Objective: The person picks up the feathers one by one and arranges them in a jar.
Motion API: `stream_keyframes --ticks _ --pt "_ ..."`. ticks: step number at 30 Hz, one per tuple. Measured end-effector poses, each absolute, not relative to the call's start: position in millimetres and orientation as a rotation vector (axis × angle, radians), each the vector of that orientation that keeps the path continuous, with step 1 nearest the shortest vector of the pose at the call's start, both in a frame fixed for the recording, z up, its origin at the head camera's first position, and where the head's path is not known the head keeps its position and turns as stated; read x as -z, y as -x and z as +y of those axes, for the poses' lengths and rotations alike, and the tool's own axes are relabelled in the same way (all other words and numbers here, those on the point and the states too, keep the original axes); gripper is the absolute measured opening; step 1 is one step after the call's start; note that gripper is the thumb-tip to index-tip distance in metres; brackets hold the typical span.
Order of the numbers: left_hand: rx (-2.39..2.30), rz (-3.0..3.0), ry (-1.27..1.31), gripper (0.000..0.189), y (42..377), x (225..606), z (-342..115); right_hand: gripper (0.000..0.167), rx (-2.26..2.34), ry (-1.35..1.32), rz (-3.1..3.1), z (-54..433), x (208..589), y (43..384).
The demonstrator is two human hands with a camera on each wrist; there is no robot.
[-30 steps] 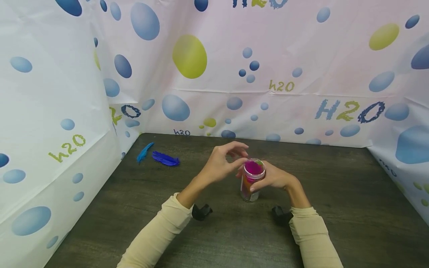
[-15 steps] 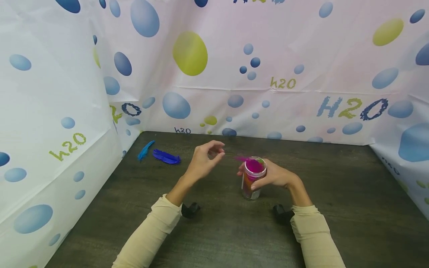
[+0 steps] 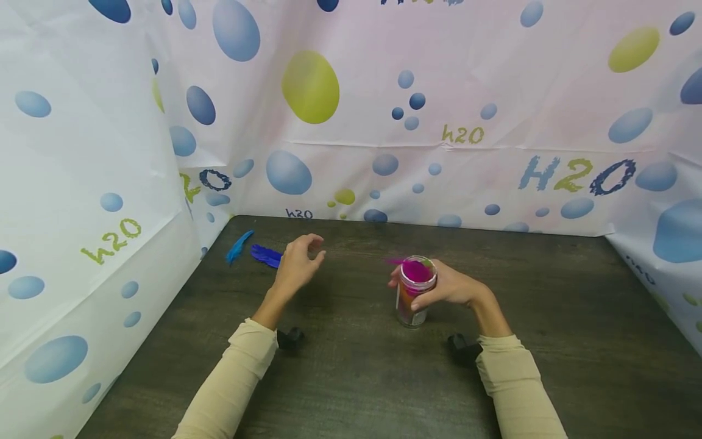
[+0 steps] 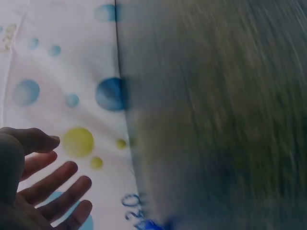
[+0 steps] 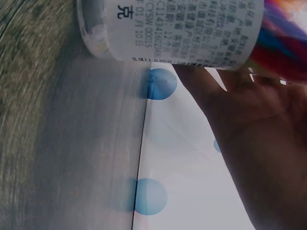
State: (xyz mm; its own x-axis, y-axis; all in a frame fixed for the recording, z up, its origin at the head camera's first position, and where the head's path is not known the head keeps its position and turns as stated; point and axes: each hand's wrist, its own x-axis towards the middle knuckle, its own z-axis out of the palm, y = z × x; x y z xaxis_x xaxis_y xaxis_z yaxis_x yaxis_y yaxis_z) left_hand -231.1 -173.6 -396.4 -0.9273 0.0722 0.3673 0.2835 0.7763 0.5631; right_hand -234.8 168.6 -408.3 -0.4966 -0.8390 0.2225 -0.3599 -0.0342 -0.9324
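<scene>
My right hand (image 3: 452, 285) grips a clear jar (image 3: 407, 312) that stands upright on the dark table, fingers and thumb wrapped round its upper part. Magenta feathers (image 3: 417, 272) fill the jar's mouth, and a thin tip pokes out to the left. In the right wrist view the jar carries a white printed label (image 5: 182, 31), with multicoloured stuff showing through its wall. My left hand (image 3: 298, 262) is empty, its fingers loosely bent, and overlaps the right end of a dark blue feather (image 3: 264, 255) in the head view. A lighter blue feather (image 3: 238, 247) lies left of that.
The dark wooden table (image 3: 351, 378) runs back to a white sheet (image 3: 362, 79) printed with bubbles and lettering. That sheet also rises along the left and right sides. Black wrist camera mounts (image 3: 290, 338) sit below both wrists.
My left hand has moved away from the jar's mouth, leftward to the dark blue feather. The magenta tip now shows past the jar's rim. My right hand stays on the jar.
</scene>
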Motion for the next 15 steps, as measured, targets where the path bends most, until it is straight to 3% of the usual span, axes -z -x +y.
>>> stream_keyframes --ticks 15 --pt "0.746 -2.754 -0.018 0.034 243.3 421.0 -228.6 0.057 1.552 1.258 1.835 168.4 409.6 235.0"
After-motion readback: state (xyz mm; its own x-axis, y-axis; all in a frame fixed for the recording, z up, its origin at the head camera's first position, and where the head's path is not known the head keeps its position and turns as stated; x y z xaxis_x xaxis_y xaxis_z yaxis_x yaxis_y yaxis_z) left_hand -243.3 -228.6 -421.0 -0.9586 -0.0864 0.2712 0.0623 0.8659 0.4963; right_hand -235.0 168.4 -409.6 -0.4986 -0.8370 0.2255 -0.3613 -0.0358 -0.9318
